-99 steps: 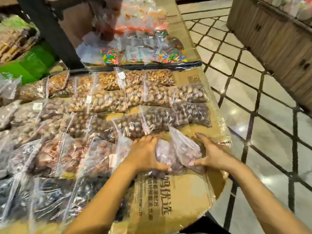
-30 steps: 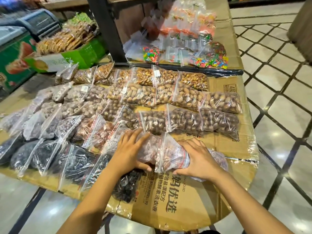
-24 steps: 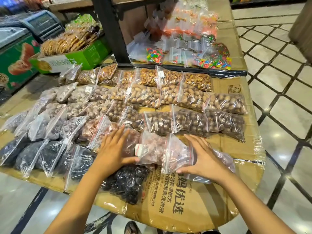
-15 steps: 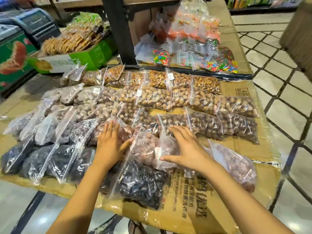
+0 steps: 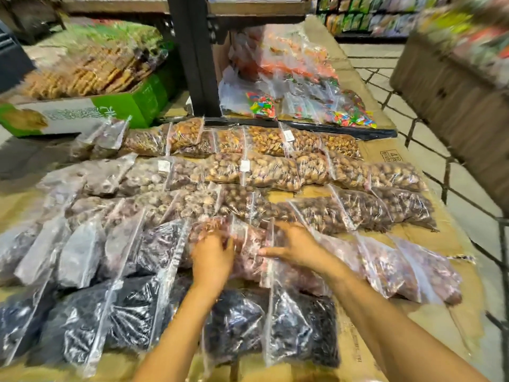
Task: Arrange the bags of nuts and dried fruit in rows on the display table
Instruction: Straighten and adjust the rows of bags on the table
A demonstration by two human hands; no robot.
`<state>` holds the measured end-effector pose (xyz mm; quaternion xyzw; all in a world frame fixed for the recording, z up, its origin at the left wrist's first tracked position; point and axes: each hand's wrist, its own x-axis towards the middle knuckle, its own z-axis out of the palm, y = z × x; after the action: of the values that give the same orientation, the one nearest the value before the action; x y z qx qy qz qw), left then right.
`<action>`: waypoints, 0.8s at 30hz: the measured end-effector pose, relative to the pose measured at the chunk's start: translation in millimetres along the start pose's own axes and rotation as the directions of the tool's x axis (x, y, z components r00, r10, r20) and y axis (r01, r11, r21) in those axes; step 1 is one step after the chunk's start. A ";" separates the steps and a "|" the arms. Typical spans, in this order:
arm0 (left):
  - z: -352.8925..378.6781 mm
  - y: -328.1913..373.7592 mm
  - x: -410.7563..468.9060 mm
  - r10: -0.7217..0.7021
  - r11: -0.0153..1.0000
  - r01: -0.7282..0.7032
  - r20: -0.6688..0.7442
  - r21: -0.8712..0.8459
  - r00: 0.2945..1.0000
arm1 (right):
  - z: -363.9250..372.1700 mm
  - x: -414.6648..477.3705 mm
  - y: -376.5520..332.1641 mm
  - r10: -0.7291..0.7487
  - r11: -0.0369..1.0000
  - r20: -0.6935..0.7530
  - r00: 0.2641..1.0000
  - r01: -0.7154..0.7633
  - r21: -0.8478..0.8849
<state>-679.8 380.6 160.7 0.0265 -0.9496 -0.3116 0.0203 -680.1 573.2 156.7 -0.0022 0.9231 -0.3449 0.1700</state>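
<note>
Clear zip bags of nuts and dried fruit lie in rows on the cardboard-covered display table (image 5: 391, 157). Pale nuts (image 5: 265, 139) fill the back rows and dark brown nuts (image 5: 344, 213) the third row. Black dried fruit (image 5: 301, 326) is nearest me. In the fourth row my left hand (image 5: 212, 257) curls its fingers around a bag of reddish nuts (image 5: 248, 245). My right hand (image 5: 293, 244) lies flat on the same bag's right side, fingers spread. Two more reddish bags (image 5: 399, 267) lie to the right of my hands.
A black post (image 5: 195, 56) rises behind the table, with bags of coloured sweets (image 5: 303, 100) to its right. A green box of biscuits (image 5: 124, 106) sits at back left. A wooden-sided stand (image 5: 454, 92) and tiled floor (image 5: 413, 125) are on the right.
Both hands have moved left along the fourth row, from the table's right end to its middle. Reddish bags they handled now lie spread out to their right.
</note>
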 end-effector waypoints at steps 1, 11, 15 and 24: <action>-2.2 -0.1 0.7 0.014 1.000 -0.014 0.010 -0.002 1.000 | 0.4 -0.3 2.9 0.019 0.996 -0.024 1.000 -0.017 0.084; -29.3 4.9 8.4 0.078 0.995 -0.055 0.307 -0.084 0.948 | 15.8 1.9 -9.3 0.134 0.955 -0.190 0.973 -0.075 0.288; -22.1 -2.5 16.3 0.018 0.992 0.014 0.256 -0.125 0.967 | 1.2 5.4 -11.3 0.118 0.910 -0.314 0.942 0.024 0.414; -2.3 -6.6 10.6 -0.014 0.999 0.008 0.138 0.049 0.990 | 7.2 21.5 -16.5 -0.035 0.994 -0.288 0.957 0.064 0.092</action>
<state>-690.0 373.2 158.9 0.0105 -0.9558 -0.2899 -0.0481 -700.0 553.5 155.4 0.0333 0.9191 -0.3917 0.0261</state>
